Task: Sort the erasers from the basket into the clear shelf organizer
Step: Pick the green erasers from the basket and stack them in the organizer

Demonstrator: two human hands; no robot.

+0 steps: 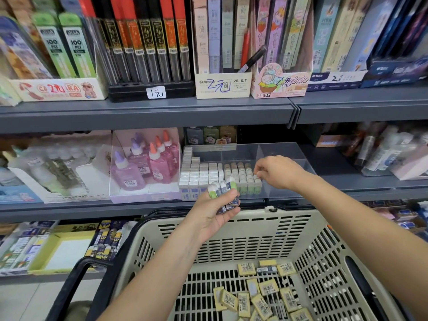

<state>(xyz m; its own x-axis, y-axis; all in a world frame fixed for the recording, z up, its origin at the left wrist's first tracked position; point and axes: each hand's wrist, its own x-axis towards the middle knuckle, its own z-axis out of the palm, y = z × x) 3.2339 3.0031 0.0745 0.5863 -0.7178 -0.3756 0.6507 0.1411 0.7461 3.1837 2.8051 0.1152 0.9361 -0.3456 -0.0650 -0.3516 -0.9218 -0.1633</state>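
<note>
Head view: gripping a bunch of erasers (pixel 222 193) upright in the curled left hand (pixel 216 213), just before the organizer (pixel 289 156) and above the basket (pixel 231 220) rim. Pinching one eraser (pixel 255 177) between right hand (pixel 278 172) fingertips, at the green row's end inside the organizer. Leaving yellow erasers (pixel 261 297) loose on the basket floor.

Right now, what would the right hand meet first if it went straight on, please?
Probably the green-sleeved erasers in the clear organizer; the right hand pinches one eraser just above them, though depth is unclear.
</note>
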